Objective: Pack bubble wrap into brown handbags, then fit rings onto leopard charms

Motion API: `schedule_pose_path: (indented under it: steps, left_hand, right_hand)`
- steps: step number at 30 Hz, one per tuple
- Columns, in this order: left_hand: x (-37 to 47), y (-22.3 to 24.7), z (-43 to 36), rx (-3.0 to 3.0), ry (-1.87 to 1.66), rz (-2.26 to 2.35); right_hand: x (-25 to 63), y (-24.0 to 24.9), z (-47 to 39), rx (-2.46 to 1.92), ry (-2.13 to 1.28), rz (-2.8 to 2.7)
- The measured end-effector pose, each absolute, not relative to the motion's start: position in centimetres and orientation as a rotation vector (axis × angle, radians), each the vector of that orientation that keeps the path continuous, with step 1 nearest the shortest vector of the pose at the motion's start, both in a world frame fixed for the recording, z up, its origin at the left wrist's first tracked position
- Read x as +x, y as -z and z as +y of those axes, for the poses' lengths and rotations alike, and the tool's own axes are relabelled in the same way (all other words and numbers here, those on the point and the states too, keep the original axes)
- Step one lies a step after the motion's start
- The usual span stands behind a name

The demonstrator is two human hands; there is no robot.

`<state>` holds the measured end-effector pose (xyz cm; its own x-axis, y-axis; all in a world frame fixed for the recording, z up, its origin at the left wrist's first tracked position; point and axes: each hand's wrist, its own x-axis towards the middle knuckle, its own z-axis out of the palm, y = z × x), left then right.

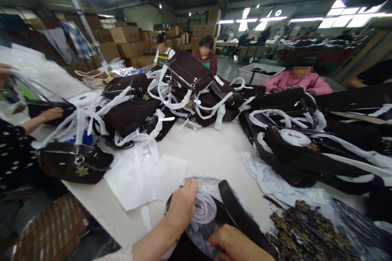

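Observation:
A dark brown handbag [196,251] lies open in front of me at the table's near edge, its dark handle [232,200] standing up on the right. My left hand [182,204] is closed at the bag's far rim. Beside those fingers, a rolled pale strap [205,209] sits in the opening. Clear plastic [199,236] shows in the mouth of the bag. My right hand [229,242] reaches into it from the right, fingers curled against the plastic; their tips are partly hidden.
Brown handbags with white-wrapped handles [190,73] are heaped across the table [211,147], with more at right [294,151]. Patterned charms [309,228] pile up at lower right. White sheets [147,175] lie at left. A co-worker's hand [52,114] touches another bag. Other people sit opposite.

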<state>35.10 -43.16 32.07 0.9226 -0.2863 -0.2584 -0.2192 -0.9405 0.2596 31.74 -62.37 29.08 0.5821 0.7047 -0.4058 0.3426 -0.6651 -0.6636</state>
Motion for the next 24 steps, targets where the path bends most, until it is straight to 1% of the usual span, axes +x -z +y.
schedule_pose_path:
  steps: [3,6,10,13,17,21,24]
  left_hand:
    - [34.8,-31.9,-43.8,2.812,0.448,-0.425]
    - [35.0,-32.1,-44.1,2.769,0.393,-0.366]
    - [34.9,-32.9,-43.6,2.633,0.303,-0.337]
    - [34.1,-33.0,-42.9,2.329,0.398,-0.377]
    - [33.4,-32.6,-41.9,1.874,0.686,-0.221]
    - [33.2,-32.8,-41.6,1.716,0.634,-0.216]
    - [33.0,-32.8,-41.8,1.768,0.597,-0.250]
  right_hand:
    - [31.6,-28.6,-62.2,-2.241,-0.907,-0.898]
    - [31.2,-28.1,-62.2,-2.138,-0.935,-0.977]
    - [30.8,-27.6,-62.6,-2.090,-0.909,-0.891]
    - [31.0,-28.4,-63.0,-2.057,-0.906,-0.771]
    - [31.6,-30.9,-62.8,-1.846,-0.886,-0.697]
    - [31.7,-32.3,-62.2,-1.607,-0.812,-0.556]
    - [31.2,-31.4,-61.8,-1.663,-0.754,-0.357]
